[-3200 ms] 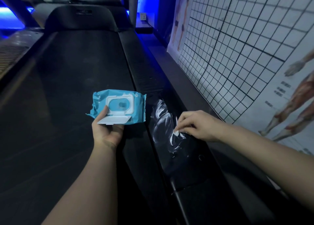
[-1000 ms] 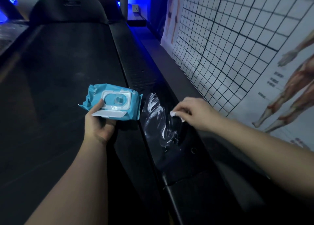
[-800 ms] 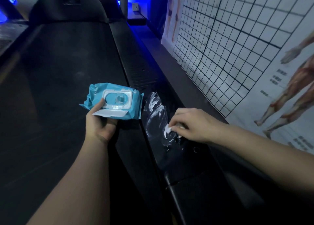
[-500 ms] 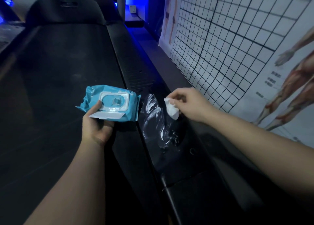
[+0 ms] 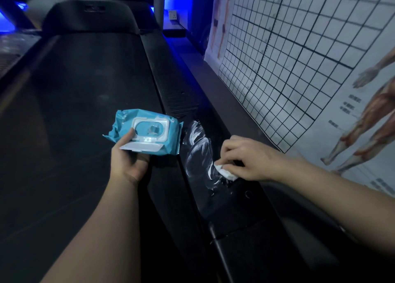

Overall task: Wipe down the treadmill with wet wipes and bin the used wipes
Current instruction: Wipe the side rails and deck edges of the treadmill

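Wipe (image 5: 226, 173), white and crumpled, right of centre frame, pressed on the treadmill's dark side rail (image 5: 226, 205). Right hand (image 5: 249, 158) pinches it, fingers curled over it. Wet white streaks (image 5: 197, 146) on rail just up-left of wipe. Left hand (image 5: 128, 158), centre frame, grips blue pack (image 5: 145, 131) with its lid flipped open, above belt (image 5: 74, 103). Grid chart (image 5: 288, 47) at upper right.

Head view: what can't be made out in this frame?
All in the head view:
- Wipe: mostly covered by the right hand; its dirtiness unclear.
- Wipes pack in the left hand: lid open, contents too dim to see.
- Bin: nowhere in frame.
- Wall chart labels: too small to read.
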`<state>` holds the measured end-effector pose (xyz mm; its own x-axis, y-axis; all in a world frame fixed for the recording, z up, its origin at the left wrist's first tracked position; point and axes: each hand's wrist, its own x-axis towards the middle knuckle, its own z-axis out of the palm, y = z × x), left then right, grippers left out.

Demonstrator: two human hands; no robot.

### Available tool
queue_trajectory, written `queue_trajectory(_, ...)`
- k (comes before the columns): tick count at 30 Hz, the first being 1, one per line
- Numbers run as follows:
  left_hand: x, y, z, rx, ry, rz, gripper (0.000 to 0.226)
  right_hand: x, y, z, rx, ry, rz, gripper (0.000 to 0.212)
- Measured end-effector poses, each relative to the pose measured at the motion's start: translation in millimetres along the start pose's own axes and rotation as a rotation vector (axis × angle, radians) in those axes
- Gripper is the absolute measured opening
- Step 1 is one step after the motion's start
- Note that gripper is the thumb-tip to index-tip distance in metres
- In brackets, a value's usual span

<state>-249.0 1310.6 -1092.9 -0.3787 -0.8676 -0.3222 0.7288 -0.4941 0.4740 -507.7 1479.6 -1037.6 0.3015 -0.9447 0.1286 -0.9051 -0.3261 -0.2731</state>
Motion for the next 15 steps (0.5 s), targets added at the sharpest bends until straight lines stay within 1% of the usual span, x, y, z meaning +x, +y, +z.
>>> queue_trajectory(2,-0.4,-0.5,0.3,0.005,0.002,0.003,0.038,0.0,-1.4,-5.8,0.005,-0.049,-0.041,0.015)
queue_trajectory(4,-0.6,-1.1,-0.1,0.003,0.006,0.008,0.037,3.0,0.2,-10.4,0.071,-0.068,-0.004,0.011)
queue_trajectory(6,-0.2,-1.6,-0.2,-0.001,0.012,0.008,0.037,6.0,6.8,-14.4,0.185,-0.009,0.106,0.008)
queue_trajectory(8,0.5,-1.9,-0.4,0.002,0.012,0.006,0.037,9.2,17.7,-19.8,0.278,0.096,0.236,0.01)
queue_trajectory(10,1.7,-1.5,-1.3,0.006,0.007,0.006,0.037,12.6,29.9,-22.9,0.276,0.2,0.353,0.013)
queue_trajectory(13,3.2,-0.4,-2.7,0.0,0.005,0.003,0.038,16.6,39.3,-18.3,0.164,0.277,0.408,0.019)
queue_trajectory(15,4.1,0.0,-3.4,-0.006,0.013,0.0,0.038,15.9,35.8,-11.0,0.188,0.24,0.403,0.02)
